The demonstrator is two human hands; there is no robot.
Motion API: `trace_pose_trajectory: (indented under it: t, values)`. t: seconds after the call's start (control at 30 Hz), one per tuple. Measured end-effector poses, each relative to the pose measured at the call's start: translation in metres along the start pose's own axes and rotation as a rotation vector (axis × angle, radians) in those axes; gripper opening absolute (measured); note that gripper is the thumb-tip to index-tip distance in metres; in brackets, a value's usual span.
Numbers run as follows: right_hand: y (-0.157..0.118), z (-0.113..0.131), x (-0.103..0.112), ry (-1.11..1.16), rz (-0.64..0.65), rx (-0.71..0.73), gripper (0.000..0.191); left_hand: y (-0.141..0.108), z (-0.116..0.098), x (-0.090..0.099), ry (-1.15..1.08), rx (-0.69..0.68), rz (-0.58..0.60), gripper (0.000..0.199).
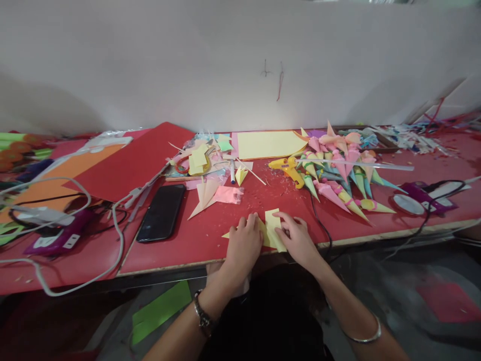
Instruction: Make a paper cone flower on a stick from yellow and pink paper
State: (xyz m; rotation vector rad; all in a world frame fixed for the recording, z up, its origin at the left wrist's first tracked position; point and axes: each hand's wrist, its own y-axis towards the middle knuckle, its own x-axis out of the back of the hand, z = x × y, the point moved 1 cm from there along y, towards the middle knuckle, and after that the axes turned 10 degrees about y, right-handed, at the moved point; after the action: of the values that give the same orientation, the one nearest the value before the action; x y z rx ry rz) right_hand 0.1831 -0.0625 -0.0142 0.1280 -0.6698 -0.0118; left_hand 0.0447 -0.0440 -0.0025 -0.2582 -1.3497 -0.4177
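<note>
Near the table's front edge, my left hand (pixel 246 238) bends its fingers over a pale yellow paper piece (pixel 267 237), holding it against the table. A pointed tip of yellow paper sticks out on that hand's left side; the rest is hidden underneath. My right hand (pixel 296 235) pinches a folded yellow paper strip (pixel 274 226) between thumb and forefinger. The strip stands beside the paper piece and partly overlaps it. Farther back lie a pink packet (pixel 230 195), a peach folded paper cone (pixel 206 193) and a small folded yellow paper (pixel 241 175).
A yellow glue gun (pixel 288 169), its cord trailing off the front edge, lies beside a pile of pastel paper cones (pixel 343 170). To the left are a black phone (pixel 161 213), red card sheets (pixel 135 163) and a purple power strip (pixel 60 235) with white cables. Yellow sheets (pixel 268 145) lie behind.
</note>
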Motion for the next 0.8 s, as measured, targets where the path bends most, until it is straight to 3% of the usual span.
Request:
trace_pose_trajectory:
  t: [0.3, 0.47, 0.57, 0.63, 0.8]
  values:
    - [-0.015, -0.011, 0.015, -0.211, -0.08, 0.054, 0.025, 0.0, 0.002, -0.002, -0.015, 0.0, -0.01, 0.042]
    - [-0.023, -0.012, 0.033, -0.349, -0.201, 0.105, 0.027, 0.0, 0.003, -0.002, -0.022, -0.013, 0.008, 0.041]
    - [-0.02, -0.003, 0.042, -0.295, -0.303, 0.123, 0.024, -0.001, 0.007, 0.0, -0.072, -0.02, 0.011, 0.04]
    - [-0.014, 0.006, 0.042, -0.138, -0.333, 0.122, 0.022, -0.002, 0.012, 0.004, -0.227, -0.03, -0.025, 0.039]
    - [0.004, 0.031, 0.019, 0.326, -0.203, 0.106, 0.02, -0.003, 0.024, 0.017, -0.921, -0.024, -0.156, 0.036]
